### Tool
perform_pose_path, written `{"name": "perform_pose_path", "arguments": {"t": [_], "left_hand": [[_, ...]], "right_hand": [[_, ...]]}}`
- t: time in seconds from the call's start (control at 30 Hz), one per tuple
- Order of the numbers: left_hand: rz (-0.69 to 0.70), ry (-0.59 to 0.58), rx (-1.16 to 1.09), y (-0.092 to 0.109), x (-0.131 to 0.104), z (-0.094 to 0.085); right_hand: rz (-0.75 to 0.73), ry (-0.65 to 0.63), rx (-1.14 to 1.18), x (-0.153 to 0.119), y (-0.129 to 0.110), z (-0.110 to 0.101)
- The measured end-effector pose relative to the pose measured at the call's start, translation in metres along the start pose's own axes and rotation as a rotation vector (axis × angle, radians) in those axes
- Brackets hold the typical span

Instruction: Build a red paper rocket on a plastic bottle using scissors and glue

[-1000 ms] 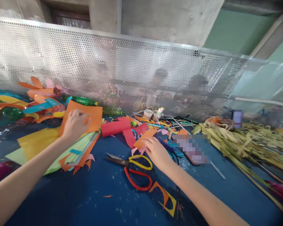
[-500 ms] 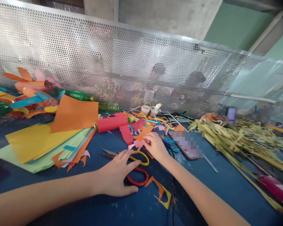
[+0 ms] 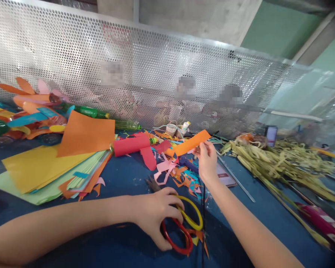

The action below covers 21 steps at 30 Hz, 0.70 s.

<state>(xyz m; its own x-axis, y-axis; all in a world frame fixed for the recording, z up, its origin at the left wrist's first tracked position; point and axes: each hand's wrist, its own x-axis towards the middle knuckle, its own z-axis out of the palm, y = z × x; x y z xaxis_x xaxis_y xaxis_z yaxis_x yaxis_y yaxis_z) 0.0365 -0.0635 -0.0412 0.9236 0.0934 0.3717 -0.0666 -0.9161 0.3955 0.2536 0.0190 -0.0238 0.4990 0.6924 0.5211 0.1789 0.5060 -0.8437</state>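
Observation:
My left hand point(image 3: 163, 214) is curled over the scissors point(image 3: 195, 213), gripping them near the pivot. Their yellow and red handle loops stick out to the right, and the dark blades point to the far left. In the fingertips of my right hand point(image 3: 208, 162) is an orange paper strip point(image 3: 192, 143), raised above the scraps. A red paper-wrapped bottle point(image 3: 131, 146) lies on its side to the left of the strip. Pink paper scraps point(image 3: 166, 167) and orange and blue cuttings lie between my hands.
Coloured paper sheets point(image 3: 44, 167) are stacked at the left, near decorated bottles point(image 3: 36, 108). A phone point(image 3: 226, 175) lies beyond my right wrist. Dried husks point(image 3: 279, 163) spread over the right side. A perforated metal screen point(image 3: 162, 67) stands behind the table, with people beyond it.
My right hand has lifted the orange strip up and to the right from the scraps. My left hand has closed on the scissors and shifted them right and nearer to me.

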Motion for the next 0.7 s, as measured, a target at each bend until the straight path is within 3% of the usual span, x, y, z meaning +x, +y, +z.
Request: {"name": "perform_pose_path", "arguments": {"t": [0.1, 0.23, 0.37, 0.57, 0.7], "left_hand": [[0.084, -0.105, -0.022, -0.005, 0.025, -0.001], [0.089, -0.291, -0.013, -0.022, 0.052, -0.011], [0.09, -0.358, -0.025, -0.042, 0.063, -0.026], [-0.149, -0.224, 0.015, -0.053, 0.05, -0.031], [-0.226, 0.044, -0.065, -0.048, 0.024, -0.021]], "right_hand": [[0.014, 0.023, 0.058, 0.006, -0.004, -0.004], [0.033, 0.019, 0.082, 0.009, -0.002, -0.008], [0.045, 0.014, 0.083, 0.011, 0.002, -0.011], [0.012, -0.016, 0.12, 0.012, 0.0, -0.012], [-0.063, -0.051, 0.094, 0.002, -0.015, -0.005]]}}
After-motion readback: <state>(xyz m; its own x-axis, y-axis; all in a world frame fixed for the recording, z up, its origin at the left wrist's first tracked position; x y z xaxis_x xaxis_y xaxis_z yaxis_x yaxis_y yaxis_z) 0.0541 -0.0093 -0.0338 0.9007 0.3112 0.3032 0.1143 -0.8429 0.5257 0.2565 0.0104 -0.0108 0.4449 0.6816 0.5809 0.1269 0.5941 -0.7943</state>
